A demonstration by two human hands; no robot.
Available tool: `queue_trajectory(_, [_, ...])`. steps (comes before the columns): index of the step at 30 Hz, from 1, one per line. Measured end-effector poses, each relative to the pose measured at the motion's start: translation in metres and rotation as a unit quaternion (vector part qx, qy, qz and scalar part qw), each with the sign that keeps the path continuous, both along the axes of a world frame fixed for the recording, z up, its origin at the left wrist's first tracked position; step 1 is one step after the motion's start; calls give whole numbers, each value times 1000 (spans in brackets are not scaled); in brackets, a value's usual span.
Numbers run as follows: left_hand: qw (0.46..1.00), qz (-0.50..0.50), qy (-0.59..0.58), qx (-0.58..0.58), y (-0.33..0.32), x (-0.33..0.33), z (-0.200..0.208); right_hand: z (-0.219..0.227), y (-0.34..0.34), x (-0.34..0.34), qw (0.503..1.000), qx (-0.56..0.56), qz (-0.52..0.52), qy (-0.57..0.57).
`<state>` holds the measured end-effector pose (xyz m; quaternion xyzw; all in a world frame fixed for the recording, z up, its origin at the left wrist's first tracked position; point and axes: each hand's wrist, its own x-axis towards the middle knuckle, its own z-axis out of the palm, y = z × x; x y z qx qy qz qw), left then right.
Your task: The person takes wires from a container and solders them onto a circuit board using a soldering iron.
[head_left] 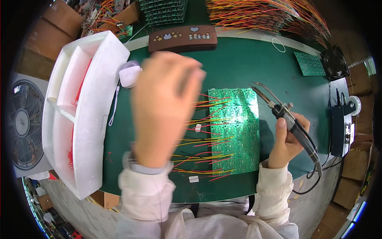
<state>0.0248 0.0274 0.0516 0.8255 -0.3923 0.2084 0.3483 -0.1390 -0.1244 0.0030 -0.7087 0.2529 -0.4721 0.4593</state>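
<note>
My right hand (289, 139) grips a soldering iron (283, 112) with a thin metal tube running along its tip. The tip points up and left, above the right edge of a green circuit board panel (242, 135). Red, yellow and black wires (199, 140) stick out from the panel's left side in several groups. My left hand (165, 103) is raised over the table, left of the panel, and smeared by motion. Its fingers look bent, but whether they hold anything cannot be made out. This hand hides part of the wires' left ends.
A white foam box (89, 119) with red wires in its compartments stands left, beside a fan (23, 119). A brown case (183, 40) and wire bundles (254, 16) lie at the back. A small black fan (335, 63) and a solder-feed unit (340, 129) stand right.
</note>
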Motion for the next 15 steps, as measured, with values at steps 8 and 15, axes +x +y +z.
queue_trajectory(8, [945,201,9,259,164,154,54,5,2,3,998,32,20,-40])
queue_trajectory(15, [938,151,244,196,158,178,5,2,0,3,998,42,26,-41])
